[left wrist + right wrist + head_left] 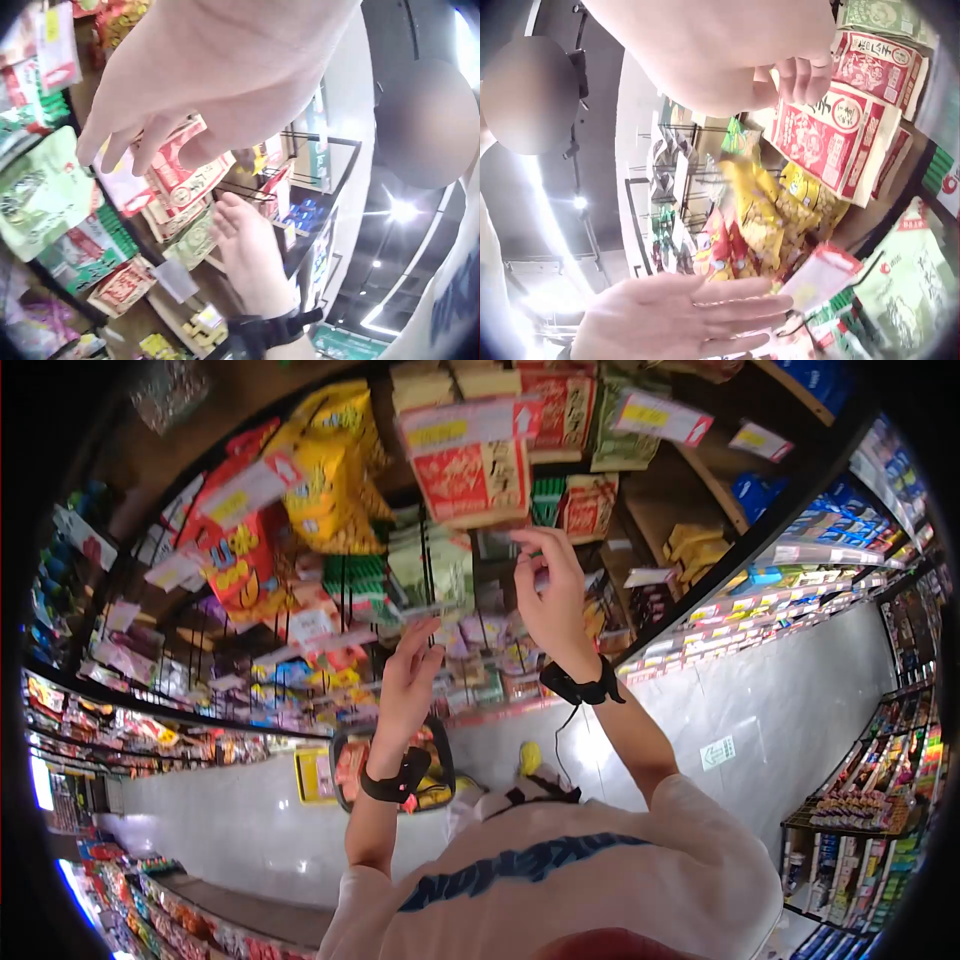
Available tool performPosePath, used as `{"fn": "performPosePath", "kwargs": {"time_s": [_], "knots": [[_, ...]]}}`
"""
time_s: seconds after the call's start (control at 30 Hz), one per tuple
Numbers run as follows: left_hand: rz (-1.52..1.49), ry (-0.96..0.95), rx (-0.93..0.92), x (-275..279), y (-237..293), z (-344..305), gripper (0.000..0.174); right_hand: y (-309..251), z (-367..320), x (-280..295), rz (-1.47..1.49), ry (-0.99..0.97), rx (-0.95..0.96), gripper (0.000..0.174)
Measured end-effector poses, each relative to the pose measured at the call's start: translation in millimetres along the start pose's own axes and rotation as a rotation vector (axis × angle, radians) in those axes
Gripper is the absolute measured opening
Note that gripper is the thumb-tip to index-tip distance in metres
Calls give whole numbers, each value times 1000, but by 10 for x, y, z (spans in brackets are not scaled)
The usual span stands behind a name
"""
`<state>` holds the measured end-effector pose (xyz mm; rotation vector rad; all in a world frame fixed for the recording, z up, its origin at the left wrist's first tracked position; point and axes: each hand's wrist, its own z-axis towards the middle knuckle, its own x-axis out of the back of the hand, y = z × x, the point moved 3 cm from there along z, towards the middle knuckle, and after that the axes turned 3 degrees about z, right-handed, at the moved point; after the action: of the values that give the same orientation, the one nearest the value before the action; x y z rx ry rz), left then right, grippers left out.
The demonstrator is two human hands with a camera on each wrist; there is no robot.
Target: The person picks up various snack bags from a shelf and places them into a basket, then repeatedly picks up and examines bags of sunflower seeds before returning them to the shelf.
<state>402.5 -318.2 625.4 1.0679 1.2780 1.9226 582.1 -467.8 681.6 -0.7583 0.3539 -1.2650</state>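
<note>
My left hand is raised before the snack rack with nothing in its grasp. In the right wrist view, the same left hand has its fingers stretched out near a price tag. My right hand is up beside a red-and-cream seed packet, its fingers loosely bent and holding nothing. A pale green pouch hangs between the hands, lower than the packet. More red-and-cream seed packets hang close to the right fingers. Both wrists wear black straps.
Yellow snack bags and a red bag hang to the left. Metal hooks and price tags stick out from the rack. A dark-rimmed basket holding packages stands below my left forearm. Shelves line the aisle on the right.
</note>
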Motion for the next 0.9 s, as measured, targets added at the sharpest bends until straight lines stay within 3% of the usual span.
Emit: {"fn": "performPosePath", "kwargs": {"time_s": [0.07,0.13,0.17,0.3,0.4,0.43,0.47,0.6,0.63,0.67,0.7,0.73,0.77,0.8,0.83,0.9], "knots": [[-4,24,258,66,-266,-376,39,-117,-280,-28,36,-69,-23,17],[10,142,276,89,-544,-745,37,-184,-558,-128,88,-169,5,14],[18,199,264,121,-688,-878,35,-155,-720,-175,112,-279,-93,13],[-427,186,468,292,-1177,-1443,31,-199,-1317,-598,243,-659,-319,12],[-454,195,557,543,-1788,-1942,31,-291,-1755,-1086,273,-898,-364,10],[-479,209,562,653,-1980,-2110,30,-274,-1960,-1304,313,-859,-222,12],[-459,241,581,764,-2284,-2336,31,-338,-2088,-1463,275,-996,-367,10],[-371,377,712,1088,-3697,-3235,33,-135,-3046,-2284,234,-1167,-491,13],[-334,419,760,1234,-4069,-3454,32,-110,-3213,-2508,105,-1322,-560,15],[-285,428,794,1333,-4510,-3658,22,33,-3450,-2767,98,-1319,-534,15],[-128,485,692,1326,-5130,-4049,21,268,-3867,-2998,99,-1347,-517,15],[225,453,678,1400,-5489,-4233,19,471,-4329,-3243,111,-1382,-501,15],[394,445,769,1443,-5692,-4410,17,660,-4721,-3480,166,-1423,-539,15],[315,576,718,1515,-5411,-4355,16,845,-5093,-3718,221,-1456,-587,15],[418,540,692,1458,-6082,-4614,15,996,-5407,-3923,272,-1476,-605,9],[455,609,748,1494,-6369,-4701,16,1315,-5987,-4284,229,-1532,-679,9]]}}
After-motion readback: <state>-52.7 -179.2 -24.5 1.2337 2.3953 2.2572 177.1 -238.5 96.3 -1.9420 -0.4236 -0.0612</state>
